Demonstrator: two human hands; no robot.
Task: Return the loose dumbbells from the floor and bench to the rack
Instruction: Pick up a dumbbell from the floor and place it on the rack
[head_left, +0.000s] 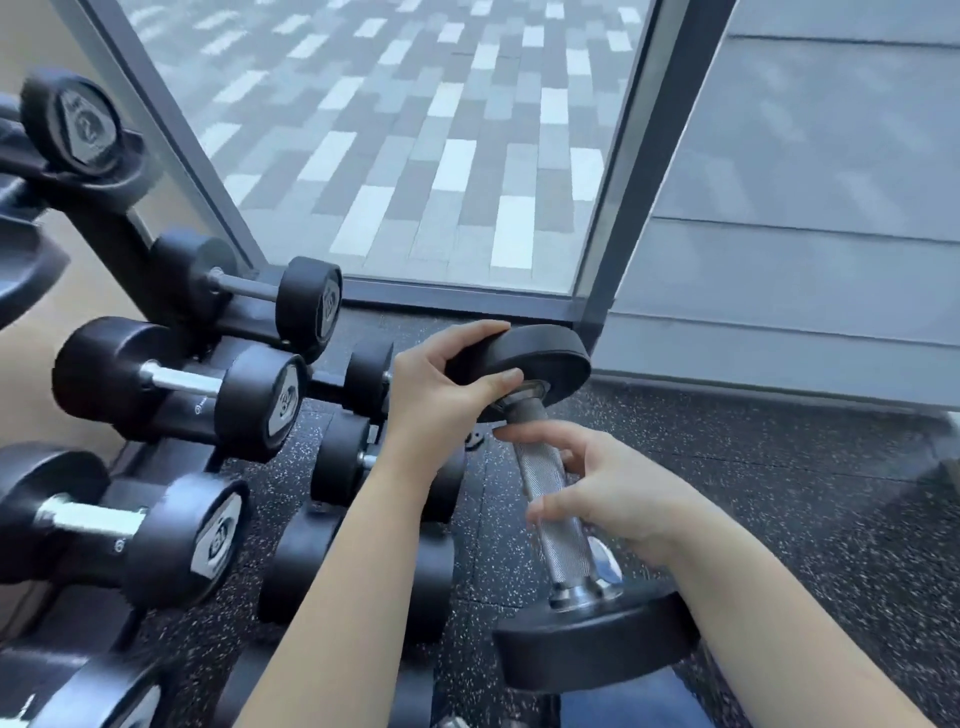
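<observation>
A black dumbbell (550, 470) with a knurled steel handle stands tilted in front of me, right of the rack. Its near head (597, 649) sits low by my leg, and its far head (540, 353) points toward the window. My left hand (431, 395) grips the far head, fingers over its rim and thumb beneath. My right hand (613, 493) lies across the handle with its fingers spread and fairly straight, not closed round it. The dumbbell rack (104, 218) stands at the left with several black dumbbells on its tiers.
More dumbbells (363, 467) sit low beside the rack, under my left forearm. A glass panel in a metal frame (639, 171) rises straight ahead, with a grey wall (810, 208) to its right. Speckled black rubber floor (805, 493) stretches to the right.
</observation>
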